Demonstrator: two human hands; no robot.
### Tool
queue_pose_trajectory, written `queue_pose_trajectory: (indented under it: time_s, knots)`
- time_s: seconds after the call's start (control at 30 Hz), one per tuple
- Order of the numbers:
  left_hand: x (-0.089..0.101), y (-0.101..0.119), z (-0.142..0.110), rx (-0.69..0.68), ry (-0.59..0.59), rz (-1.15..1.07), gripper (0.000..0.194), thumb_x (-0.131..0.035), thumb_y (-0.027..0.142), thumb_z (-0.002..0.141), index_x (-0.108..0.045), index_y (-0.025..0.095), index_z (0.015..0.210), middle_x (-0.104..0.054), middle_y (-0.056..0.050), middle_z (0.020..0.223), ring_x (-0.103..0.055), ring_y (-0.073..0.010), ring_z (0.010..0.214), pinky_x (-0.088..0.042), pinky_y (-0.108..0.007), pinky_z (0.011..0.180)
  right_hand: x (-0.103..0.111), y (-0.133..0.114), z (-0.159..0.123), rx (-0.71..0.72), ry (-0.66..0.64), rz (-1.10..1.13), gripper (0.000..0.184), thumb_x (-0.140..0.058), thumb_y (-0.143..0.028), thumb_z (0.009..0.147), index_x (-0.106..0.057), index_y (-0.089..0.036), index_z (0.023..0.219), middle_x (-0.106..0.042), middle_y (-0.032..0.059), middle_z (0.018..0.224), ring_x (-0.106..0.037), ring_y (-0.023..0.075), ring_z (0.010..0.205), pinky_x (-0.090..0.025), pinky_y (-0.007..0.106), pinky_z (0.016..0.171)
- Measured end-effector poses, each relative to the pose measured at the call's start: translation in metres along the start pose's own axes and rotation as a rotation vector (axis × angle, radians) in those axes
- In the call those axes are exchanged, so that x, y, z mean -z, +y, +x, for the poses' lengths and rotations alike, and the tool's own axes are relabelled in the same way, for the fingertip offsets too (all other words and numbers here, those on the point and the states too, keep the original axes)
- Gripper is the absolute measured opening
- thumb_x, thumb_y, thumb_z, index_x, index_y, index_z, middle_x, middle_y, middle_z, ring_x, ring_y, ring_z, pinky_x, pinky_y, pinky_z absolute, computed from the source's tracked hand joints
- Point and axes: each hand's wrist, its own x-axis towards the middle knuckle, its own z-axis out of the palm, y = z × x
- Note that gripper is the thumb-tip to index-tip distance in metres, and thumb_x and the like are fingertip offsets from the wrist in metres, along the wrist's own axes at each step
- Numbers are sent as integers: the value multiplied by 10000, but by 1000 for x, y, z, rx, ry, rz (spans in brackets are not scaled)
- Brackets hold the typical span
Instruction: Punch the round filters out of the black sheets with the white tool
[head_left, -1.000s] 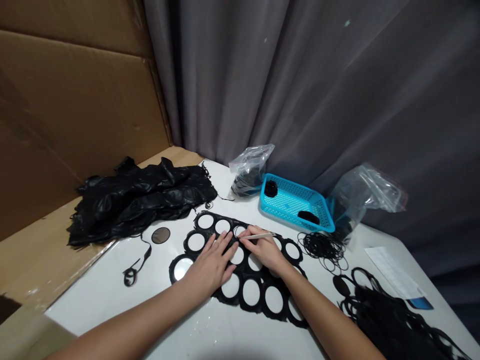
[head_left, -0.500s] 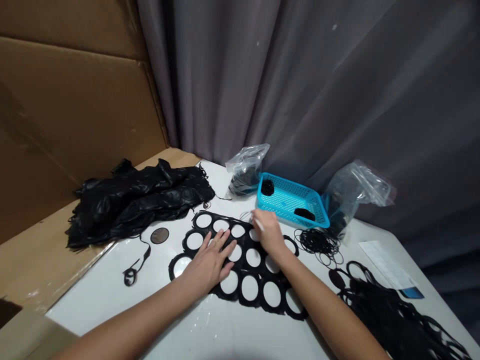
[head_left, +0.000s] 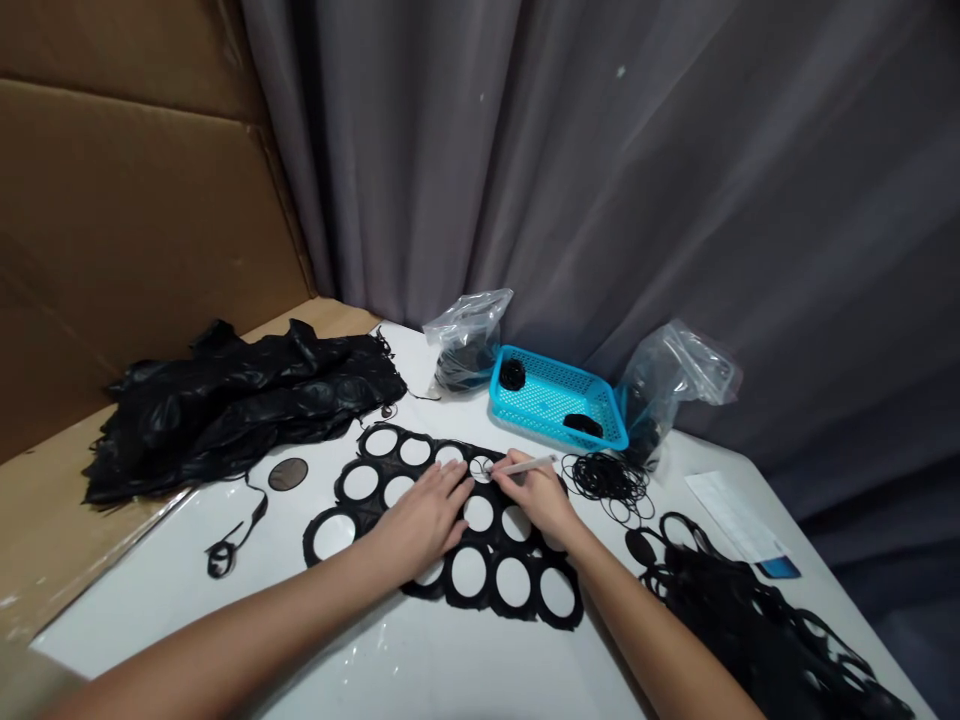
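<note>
Swinging back round, the right hand (head_left: 536,497) has brought the slim pale stick (head_left: 525,466) out level again, its tip now right at the edge of an upper hole, and the whole scene has slid a little leftward in view! That right grip is closed on the stick, pinched between thumb and fingers. The left hand (head_left: 424,520) is open, fingers spread flat and pressing on the black perforated sheet (head_left: 491,545), which lies on the white worktop (head_left: 360,670) directly in front of the person, its rows of round holes showing white.

Just past the right hand sits a loose tangle of thin black rings (head_left: 606,485), and behind that a turquoise plastic basket (head_left: 525,420) holding two black bundles, with a clear plastic bag (head_left: 469,335) on one side and another clear plastic bag (head_left: 675,375) on the other. Over on the left, a heap of crumpled black cut sheeting (head_left: 240,410), a dark round disc (head_left: 288,474) and a small black looped strip (head_left: 225,555). On the right, a second black heap (head_left: 750,620) beside a sheet of paper (head_left: 731,515).
</note>
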Motion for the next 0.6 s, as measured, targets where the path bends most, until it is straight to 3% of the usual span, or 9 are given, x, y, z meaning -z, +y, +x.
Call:
queue_pose_trajectory:
  time_s: [0.17, 0.37, 0.5, 0.6]
  knots:
    - [-22, 13, -1, 16, 0, 60, 477, -532, 299, 963, -478, 121, 1402, -468, -195, 1499, -418, -320, 1409, -338, -491, 1152, -8, 6, -2, 6, -48, 35, 107, -598, -259, 890, -608, -234, 787, -729, 10, 909, -669, 208, 889, -477, 320, 826]
    - [-25, 10, -5, 25, 23, 38, 466, -521, 323, 980, -497, 128, 1402, -454, -202, 1508, -404, -319, 1420, -324, -509, 1154, -6, 8, 0, 39, -65, 5, 101, -613, -214, 897, -622, -228, 797, -724, 9, 923, -653, 206, 930, -467, 331, 863]
    - [-25, 11, -4, 33, -3, 63, 479, -507, 326, 985, -481, 138, 1425, -423, -198, 1531, -373, -308, 1439, -313, -502, 1159, -10, 5, -5, 171, -56, -115, 104, -591, -174, 917, -619, -223, 829, -709, 27, 908, -633, 204, 886, -468, 327, 815]
    - [-26, 11, -5, 40, -16, 79, 494, -515, 336, 978, -478, 146, 1432, -409, -191, 1541, -365, -308, 1443, -303, -494, 1166, -18, 3, -11, 329, -71, -333, 116, -529, -141, 942, -623, -207, 957, -707, 75, 957, -614, 232, 901, -445, 365, 825]
